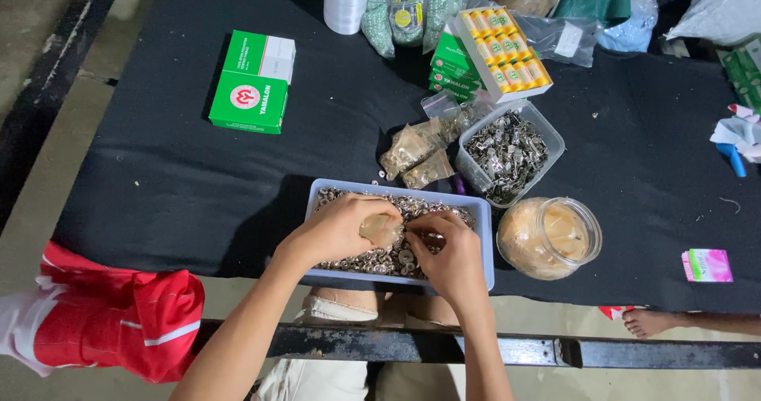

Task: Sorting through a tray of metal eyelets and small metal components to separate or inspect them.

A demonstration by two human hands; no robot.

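Fingers of our left hand pinch the mouth of a small clear bag, holding it just over the middle of the blue tray. Our right hand has its fingertips curled and closed at the bag's right edge, apparently on 1 or 2 of the metal snaps that fill the tray; we cannot tell exactly what sits between them.

From the head view, the bag lies between our 2 hands, touching both, with its opening turned toward the right hand. The snaps lie directly beneath and around the bag, so the right hand is the nearer one to the loose pile, while the left only steadies the bag.

Beyond the tray, already filled small bags rest on the black cloth, beside a clear tub of metal clips. A round jar stands just right of the tray.
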